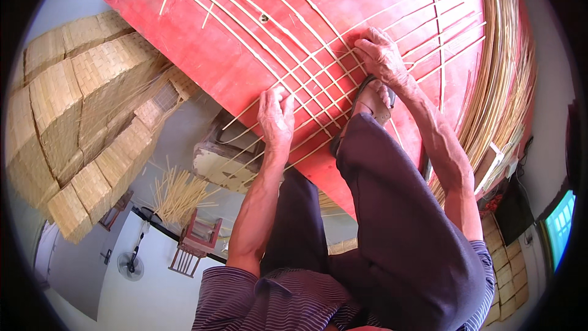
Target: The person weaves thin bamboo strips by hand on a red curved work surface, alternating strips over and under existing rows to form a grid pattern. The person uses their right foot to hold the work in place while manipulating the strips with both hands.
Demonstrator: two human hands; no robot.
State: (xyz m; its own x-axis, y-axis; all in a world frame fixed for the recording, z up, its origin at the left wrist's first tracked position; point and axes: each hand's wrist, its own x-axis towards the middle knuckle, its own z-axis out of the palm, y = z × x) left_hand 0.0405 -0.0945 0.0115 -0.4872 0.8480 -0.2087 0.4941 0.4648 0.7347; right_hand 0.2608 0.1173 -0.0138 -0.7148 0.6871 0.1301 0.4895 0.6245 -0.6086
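The person wears a dark shirt (294, 300) with thin pale stripes and short sleeves (226, 288), along the frame's lower edge. Plain dark purplish trousers (392, 202) fill the lower middle; above them shows a dark-edged, open-toed sandal (380, 112). The hands (381, 56) are bare.

Pale woven stacks (79, 92) crowd the left side, with another pile (505, 270) at the lower right. A reddish-brown chair (197, 236) and a fan (130, 265) (a round-headed one) appear near a grey door (76, 263); a teal pane (560, 228) glows at far right.
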